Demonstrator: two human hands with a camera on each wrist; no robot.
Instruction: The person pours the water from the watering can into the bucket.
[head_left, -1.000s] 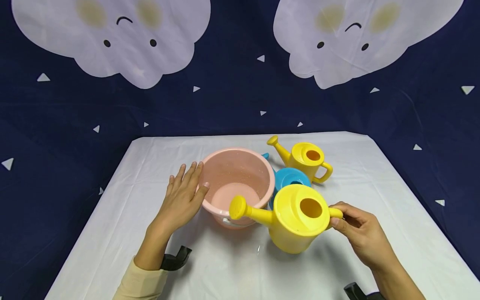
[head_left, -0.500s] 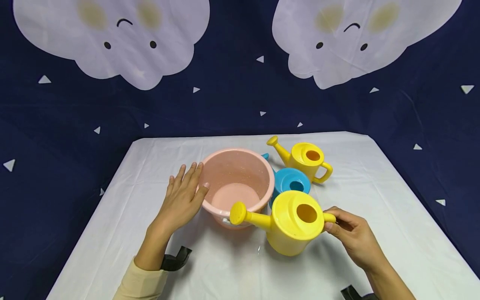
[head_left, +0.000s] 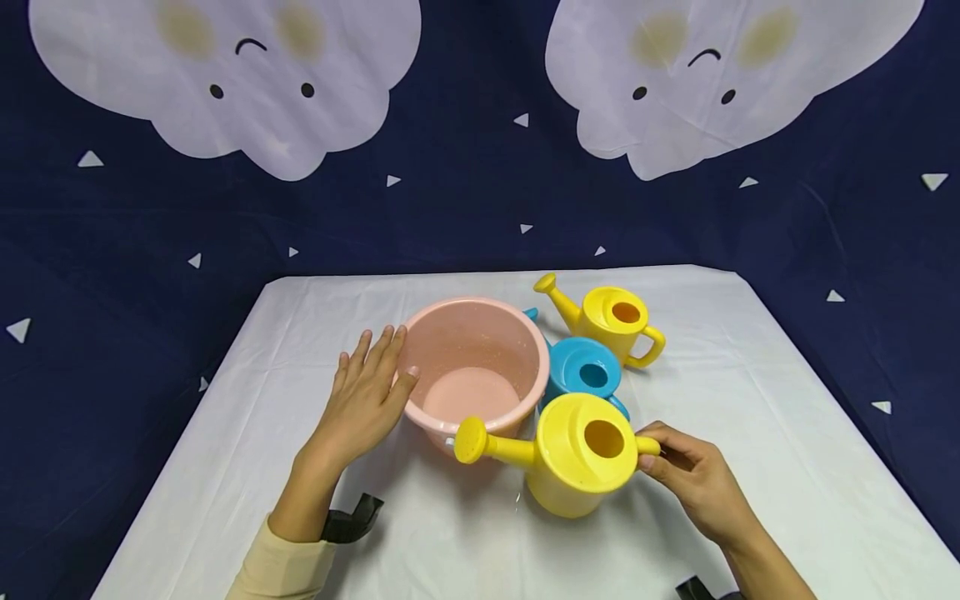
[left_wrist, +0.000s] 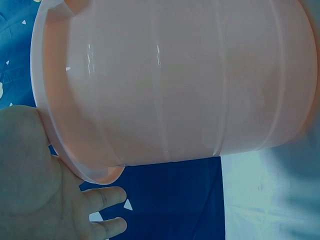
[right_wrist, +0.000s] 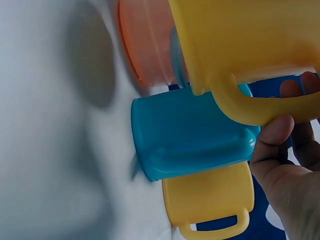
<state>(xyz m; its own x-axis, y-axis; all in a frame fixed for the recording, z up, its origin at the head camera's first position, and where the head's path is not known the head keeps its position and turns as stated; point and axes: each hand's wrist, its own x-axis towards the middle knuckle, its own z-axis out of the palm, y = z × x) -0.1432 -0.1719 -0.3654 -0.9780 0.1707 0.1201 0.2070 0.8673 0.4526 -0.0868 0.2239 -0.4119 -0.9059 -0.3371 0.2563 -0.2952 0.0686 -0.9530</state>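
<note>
My right hand (head_left: 697, 479) pinches the handle of a yellow watering can (head_left: 562, 487), held just above the table with its spout towards the left. The spout's round head overlaps the front of a pink bucket (head_left: 480, 396) in the head view. Straight-fingered, my left hand (head_left: 362, 404) rests against the bucket's left rim. A blue watering can (head_left: 573, 358) stands right of the bucket, partly hidden behind the held can. The right wrist view shows the held can's body (right_wrist: 240, 40) raised beside the blue can (right_wrist: 195, 135), with the thumb against the handle.
A second yellow watering can (head_left: 618, 325) stands behind the blue one, its spout pointing back left. White cloth covers the table (head_left: 225, 500). Behind the far edge hangs a dark blue curtain (head_left: 450, 225) with clouds and small triangles.
The right hand has carried the yellow watering can left and towards the table's near side, showing more of the blue can. The left hand and bucket have stayed in place.
</note>
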